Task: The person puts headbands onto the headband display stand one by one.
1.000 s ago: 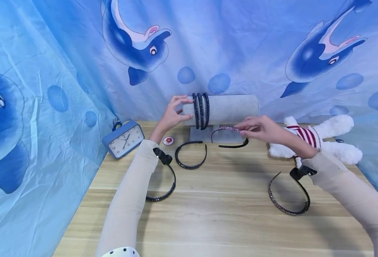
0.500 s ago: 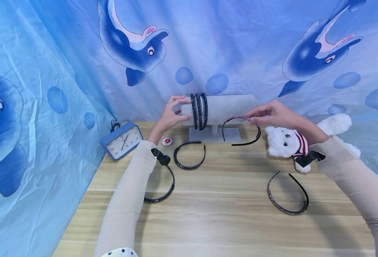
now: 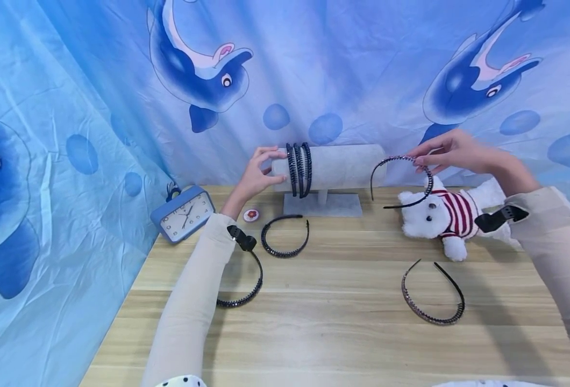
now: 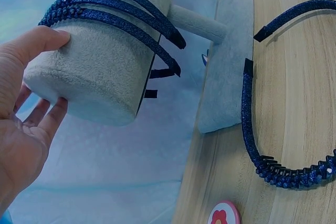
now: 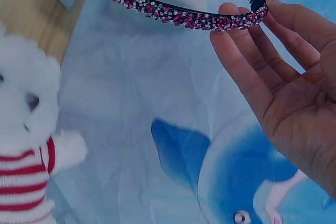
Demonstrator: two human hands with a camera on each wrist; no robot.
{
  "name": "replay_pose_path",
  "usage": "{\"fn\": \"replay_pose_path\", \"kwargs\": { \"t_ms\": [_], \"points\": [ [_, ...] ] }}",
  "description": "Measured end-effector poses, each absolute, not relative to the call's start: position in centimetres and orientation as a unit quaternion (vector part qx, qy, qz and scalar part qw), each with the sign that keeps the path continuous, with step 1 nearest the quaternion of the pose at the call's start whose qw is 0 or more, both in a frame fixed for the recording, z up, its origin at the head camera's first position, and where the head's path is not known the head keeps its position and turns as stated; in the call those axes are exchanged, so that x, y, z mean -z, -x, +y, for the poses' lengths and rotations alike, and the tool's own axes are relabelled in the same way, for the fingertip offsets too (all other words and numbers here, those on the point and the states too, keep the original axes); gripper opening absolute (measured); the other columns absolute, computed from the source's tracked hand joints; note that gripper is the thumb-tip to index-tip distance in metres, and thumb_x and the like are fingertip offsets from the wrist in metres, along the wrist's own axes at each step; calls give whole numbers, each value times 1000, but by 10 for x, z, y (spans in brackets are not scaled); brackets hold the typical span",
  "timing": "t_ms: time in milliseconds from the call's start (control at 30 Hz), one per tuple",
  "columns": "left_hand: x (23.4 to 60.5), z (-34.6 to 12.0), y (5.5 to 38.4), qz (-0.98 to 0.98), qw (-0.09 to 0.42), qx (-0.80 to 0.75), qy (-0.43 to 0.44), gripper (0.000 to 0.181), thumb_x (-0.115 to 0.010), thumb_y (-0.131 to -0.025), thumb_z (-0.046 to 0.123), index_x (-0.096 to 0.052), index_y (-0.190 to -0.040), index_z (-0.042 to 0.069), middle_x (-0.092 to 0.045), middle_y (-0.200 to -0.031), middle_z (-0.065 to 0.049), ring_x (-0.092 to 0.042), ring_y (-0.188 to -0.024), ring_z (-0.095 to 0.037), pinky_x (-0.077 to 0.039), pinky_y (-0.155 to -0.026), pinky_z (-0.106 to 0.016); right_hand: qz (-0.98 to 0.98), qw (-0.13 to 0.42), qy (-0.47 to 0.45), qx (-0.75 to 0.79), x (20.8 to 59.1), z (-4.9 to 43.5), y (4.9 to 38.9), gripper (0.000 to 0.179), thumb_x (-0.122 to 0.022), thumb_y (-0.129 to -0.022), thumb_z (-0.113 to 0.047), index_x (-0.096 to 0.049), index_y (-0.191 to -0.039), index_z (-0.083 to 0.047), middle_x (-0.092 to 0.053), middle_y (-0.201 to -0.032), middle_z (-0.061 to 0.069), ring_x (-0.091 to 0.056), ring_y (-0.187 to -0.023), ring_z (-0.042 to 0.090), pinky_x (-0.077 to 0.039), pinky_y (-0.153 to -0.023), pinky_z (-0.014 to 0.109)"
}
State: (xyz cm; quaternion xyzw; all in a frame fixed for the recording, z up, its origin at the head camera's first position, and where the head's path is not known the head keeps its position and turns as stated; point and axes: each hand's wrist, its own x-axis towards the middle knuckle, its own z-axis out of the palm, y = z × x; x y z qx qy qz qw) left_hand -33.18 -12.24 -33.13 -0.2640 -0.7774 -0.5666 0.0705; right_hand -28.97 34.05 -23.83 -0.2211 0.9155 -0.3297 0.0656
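In the head view, the left hand [image 3: 257, 173] has its grip round the left end of a grey roll [image 3: 345, 165] that wears three dark headbands [image 3: 298, 171], while the right hand [image 3: 459, 152] pinches a beaded headband [image 3: 429, 180] in the air near the roll's other end. The left wrist view shows a dark-blue headband [image 4: 296, 177] lying on the counter [image 4: 294, 103] beside the stand base [image 4: 231, 77]. In the right wrist view, thumb and fingertips clasp the beaded headband's pink-and-white studded stretch.
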Motion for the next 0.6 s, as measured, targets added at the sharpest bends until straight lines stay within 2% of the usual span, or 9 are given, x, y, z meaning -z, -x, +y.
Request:
{"fn": "replay_pose_path", "kwargs": {
  "t_ms": [200,367,600],
  "points": [
    [333,-125,333,-776,70,569,262,53,-77,-81,-6,-60,-131,-6,-31,-156,-25,-30,-149,-35,-37,-122,-58,931,56,188,309,228,362,290,35,-60,-104,-23,-66,-133,-7,-78,-102,-1,-71,-93,2,-64,-75,23],
    [336,-126,335,-780,71,567,254,54,-76,-81,-7,-59,-132,-6,-31,-157,-25,-29,-149,-35,-36,-122,-58,934,56,153,320,227,369,292,40,-61,-103,-29,-64,-136,-6,-78,-102,-4,-71,-92,0,-64,-76,22],
    [337,-124,333,-782,70,565,254,53,-75,-82,-6,-60,-132,-3,-31,-157,-23,-30,-149,-34,-36,-122,-58,925,48,133,352,237,375,302,32,-64,-101,-29,-70,-129,-13,-79,-98,-6,-72,-91,1,-65,-74,24]
  ]
}}
